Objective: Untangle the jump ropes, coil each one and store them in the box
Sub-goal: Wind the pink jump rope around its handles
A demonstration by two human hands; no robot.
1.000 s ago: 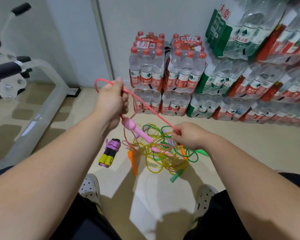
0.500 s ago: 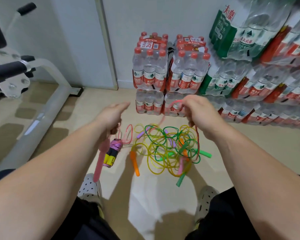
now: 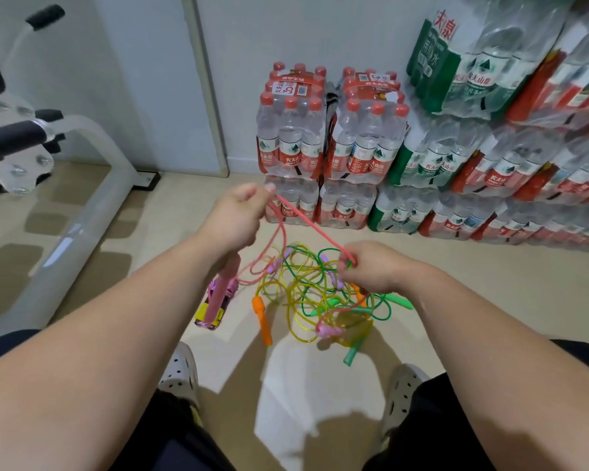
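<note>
The left hand (image 3: 233, 215) and right hand (image 3: 374, 266) each grip the pink rope (image 3: 306, 220), stretched between them above the floor tangle (image 3: 306, 294); its hanging handle (image 3: 218, 297) overlaps a coiled bundle (image 3: 232, 289). Behind stand bottled-water packs (image 3: 320, 141).

The left hand (image 3: 233, 215) hides the top of the pink handle (image 3: 218, 299) and the pink cord (image 3: 306, 222) inside its grip. The handle covers the middle of the coiled purple rope bundle (image 3: 232, 287). The right hand (image 3: 376, 268), pinching the cord, screens part of the tangle (image 3: 303, 290). The exercise machine (image 3: 82, 212) runs off the left edge, and the water packs (image 3: 524, 158) off the top and right.
</note>
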